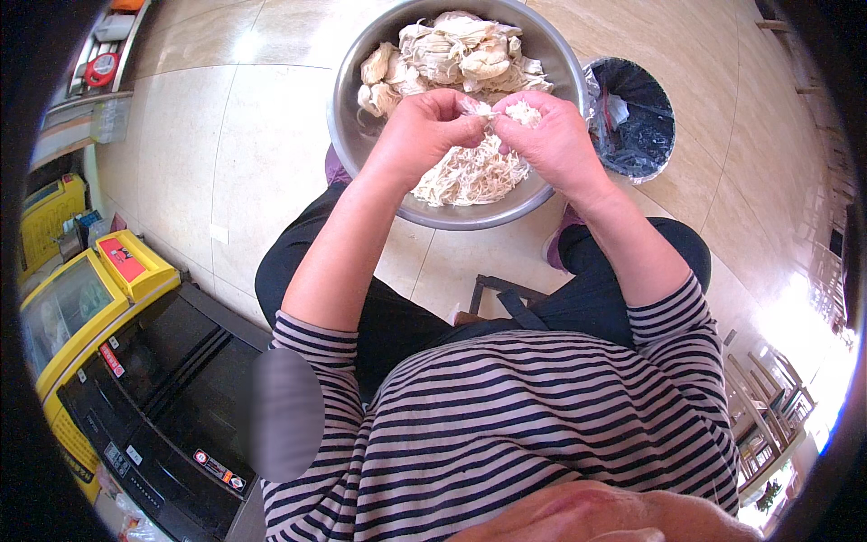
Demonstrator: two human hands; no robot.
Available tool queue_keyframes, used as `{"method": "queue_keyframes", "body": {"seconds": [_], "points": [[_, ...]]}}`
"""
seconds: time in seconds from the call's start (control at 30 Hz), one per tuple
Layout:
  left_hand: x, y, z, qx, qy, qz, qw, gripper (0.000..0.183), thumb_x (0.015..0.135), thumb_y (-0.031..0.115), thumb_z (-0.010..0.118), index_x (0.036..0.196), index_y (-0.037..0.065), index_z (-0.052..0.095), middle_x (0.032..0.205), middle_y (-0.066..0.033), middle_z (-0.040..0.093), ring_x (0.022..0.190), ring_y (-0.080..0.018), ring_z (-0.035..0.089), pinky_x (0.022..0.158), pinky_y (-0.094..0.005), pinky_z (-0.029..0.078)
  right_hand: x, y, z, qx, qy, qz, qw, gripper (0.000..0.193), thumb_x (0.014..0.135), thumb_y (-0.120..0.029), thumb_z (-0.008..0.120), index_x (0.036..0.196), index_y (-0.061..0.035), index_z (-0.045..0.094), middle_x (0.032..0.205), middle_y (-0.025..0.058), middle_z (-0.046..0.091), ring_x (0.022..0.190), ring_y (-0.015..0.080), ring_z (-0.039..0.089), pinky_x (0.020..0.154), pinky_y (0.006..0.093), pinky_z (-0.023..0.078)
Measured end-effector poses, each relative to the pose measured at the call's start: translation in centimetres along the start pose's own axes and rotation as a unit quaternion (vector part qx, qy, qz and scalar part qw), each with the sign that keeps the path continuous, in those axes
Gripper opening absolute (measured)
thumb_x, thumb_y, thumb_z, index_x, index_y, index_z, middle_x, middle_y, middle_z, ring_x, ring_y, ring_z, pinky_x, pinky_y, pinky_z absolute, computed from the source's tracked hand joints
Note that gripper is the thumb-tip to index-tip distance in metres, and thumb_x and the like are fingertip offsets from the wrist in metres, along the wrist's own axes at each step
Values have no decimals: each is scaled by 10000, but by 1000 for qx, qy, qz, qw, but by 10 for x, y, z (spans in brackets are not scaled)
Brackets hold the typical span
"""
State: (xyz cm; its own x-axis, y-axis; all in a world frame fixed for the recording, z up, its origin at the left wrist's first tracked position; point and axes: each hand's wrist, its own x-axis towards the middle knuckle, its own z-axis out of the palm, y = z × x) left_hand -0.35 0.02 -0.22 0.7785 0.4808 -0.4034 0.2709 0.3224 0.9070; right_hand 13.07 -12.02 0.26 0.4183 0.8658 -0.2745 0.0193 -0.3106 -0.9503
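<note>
Thin cream-white shreds lie heaped in the near part of a round grey metal bowl. Above them, the left hand and right hand each pinch pale stringy bits, fingertips close together. Bigger cream-white clumps lie farther back.

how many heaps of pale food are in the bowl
2: a chunky heap on the far side of the bowl, a shredded heap on the near side. The left hand and right hand hide some of the middle.

Bright scene; glare blown out at right; floor shiny; edges bowed; corners black
</note>
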Motion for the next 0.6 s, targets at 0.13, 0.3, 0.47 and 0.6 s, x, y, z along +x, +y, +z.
{"method": "queue_keyframes", "body": {"seconds": [0.13, 0.3, 0.47, 0.6], "points": [[0, 1, -1, 60, 17, -2, 998, 99, 786, 95, 650, 849, 23, 624, 752, -36, 645, 705, -108, 619, 705, -243, 500, 0, 1, 0, -9, 17, 9, 1000, 167, 809, -136, 628, 916, -9, 621, 694, 24, 608, 626, 72, 571, 579, 206, 455], [1, 0, -1, 36, 34, 0, 999, 103, 773, 86, 652, 816, -3, 624, 728, -38, 638, 674, -95, 598, 663, -231, 488, 0, -1, 2, -5, 12, 5, 1000, 162, 815, -135, 625, 917, -10, 620, 706, 23, 609, 625, 74, 576, 576, 209, 460], [2, -2, -2, 90, 19, -10, 996, 105, 799, 104, 647, 853, 17, 620, 751, -35, 644, 697, -106, 615, 701, -240, 496, -1, -1, 1, -33, 15, 8, 999, 154, 819, -131, 625, 917, -12, 614, 711, 22, 608, 615, 73, 573, 573, 210, 460], [1, -1, 0, 38, 29, -1, 999, 110, 767, 78, 656, 833, -6, 627, 737, -36, 633, 686, -95, 597, 660, -228, 491, 1, 1, 0, -8, 21, 5, 1000, 138, 815, -129, 629, 891, -15, 611, 704, 18, 604, 617, 74, 573, 571, 210, 457]]}}
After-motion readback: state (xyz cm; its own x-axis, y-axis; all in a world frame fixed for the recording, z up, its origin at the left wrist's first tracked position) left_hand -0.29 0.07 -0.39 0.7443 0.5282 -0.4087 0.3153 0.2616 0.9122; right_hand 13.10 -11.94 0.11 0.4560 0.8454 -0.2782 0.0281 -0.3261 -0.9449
